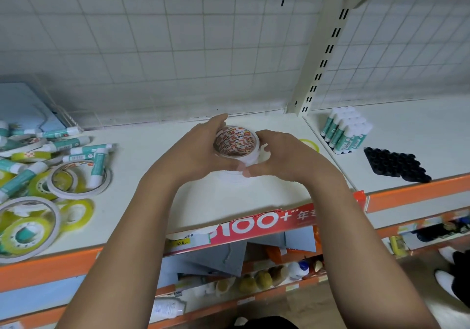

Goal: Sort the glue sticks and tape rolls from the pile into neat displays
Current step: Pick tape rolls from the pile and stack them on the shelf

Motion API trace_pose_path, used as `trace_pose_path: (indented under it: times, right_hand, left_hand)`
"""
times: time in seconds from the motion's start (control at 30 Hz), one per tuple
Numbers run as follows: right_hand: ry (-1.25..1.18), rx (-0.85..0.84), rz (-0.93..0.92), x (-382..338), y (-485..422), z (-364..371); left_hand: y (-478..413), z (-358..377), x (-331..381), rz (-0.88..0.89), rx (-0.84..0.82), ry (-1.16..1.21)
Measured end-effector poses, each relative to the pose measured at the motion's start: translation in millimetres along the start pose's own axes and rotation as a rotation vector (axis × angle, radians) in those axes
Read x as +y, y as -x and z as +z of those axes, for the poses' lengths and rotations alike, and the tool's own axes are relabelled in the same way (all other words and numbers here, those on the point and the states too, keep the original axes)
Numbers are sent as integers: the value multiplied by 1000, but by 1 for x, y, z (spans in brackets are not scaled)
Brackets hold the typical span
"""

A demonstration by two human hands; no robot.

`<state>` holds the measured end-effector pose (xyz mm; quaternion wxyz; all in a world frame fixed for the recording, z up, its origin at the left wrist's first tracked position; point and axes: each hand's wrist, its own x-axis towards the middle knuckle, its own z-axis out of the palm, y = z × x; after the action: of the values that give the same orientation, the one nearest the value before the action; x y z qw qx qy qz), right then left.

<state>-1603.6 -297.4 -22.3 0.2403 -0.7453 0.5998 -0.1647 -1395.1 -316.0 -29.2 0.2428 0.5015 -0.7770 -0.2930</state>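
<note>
The left hand [201, 150] and right hand [277, 158] clasp 1 stack of tape rolls [236, 143], some glue sticks [346, 132] stand grouped (far right), but the pile [50, 171] looks largely unsorted.

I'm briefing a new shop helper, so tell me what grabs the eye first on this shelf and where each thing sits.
The left hand and right hand grip a stack of white tape rolls, red-patterned core up, at the middle of the white shelf. At its left end lies a jumbled pile of glue sticks and tape rolls. On the bay to the right, a tidy block of upright glue sticks stands in a black tray.
</note>
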Motion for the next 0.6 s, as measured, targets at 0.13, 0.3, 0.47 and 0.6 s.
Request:
trace_pose_path:
  times: [0.13, 0.3, 0.47, 0.6]
  right_hand:
    - [3, 0, 1, 1, -4, 0]
    - [-8, -19, 11, 2, -11, 0]
    - [-43, 6, 24, 5, -16, -2]
    - [-55, 8, 11, 7, -16, -3]
  left_hand:
    - [5, 0, 0, -52, 36, -52]
    - [6, 1, 3, -84, 49, -85]
    - [0, 7, 7, -99, 87, -135]
    - [2, 10, 0, -94, 89, -70]
